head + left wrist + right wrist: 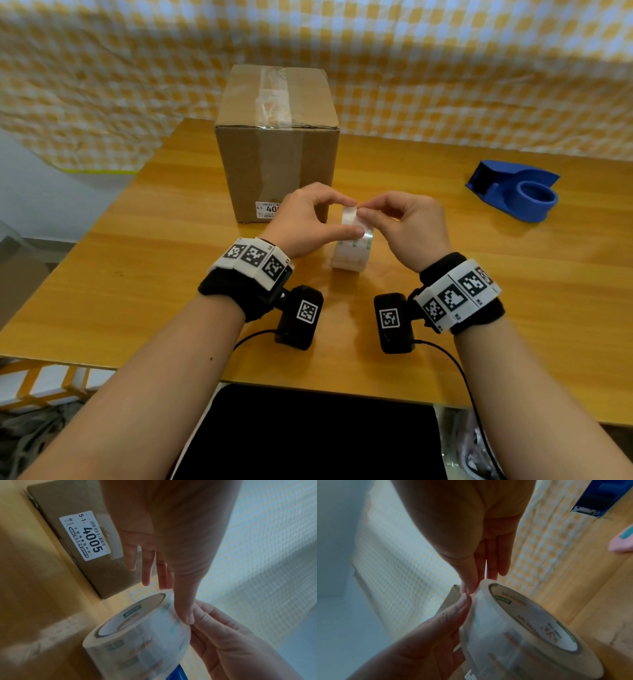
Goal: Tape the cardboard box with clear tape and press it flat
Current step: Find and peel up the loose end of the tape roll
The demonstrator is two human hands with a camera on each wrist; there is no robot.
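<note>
The cardboard box (277, 147) stands upright at the back middle of the table, with a strip of clear tape along its top and a white label (84, 535) low on its near face. In front of it a roll of clear tape (352, 246) stands on its edge. My left hand (352, 219) holds the roll, its thumb (187, 615) on the outer layer. My right hand (364, 209) pinches the tape at the top of the roll (505, 622), thumb and forefinger together by the left thumb. Whether a loose end is lifted I cannot tell.
A blue tape dispenser (513, 192) sits at the right on the wooden table (137, 257); its toothed blade (583, 511) faces the box. A pink and teal object (621, 540) lies near it. A yellow checked cloth (445, 68) hangs behind. A black panel (308, 431) lies below the near table edge.
</note>
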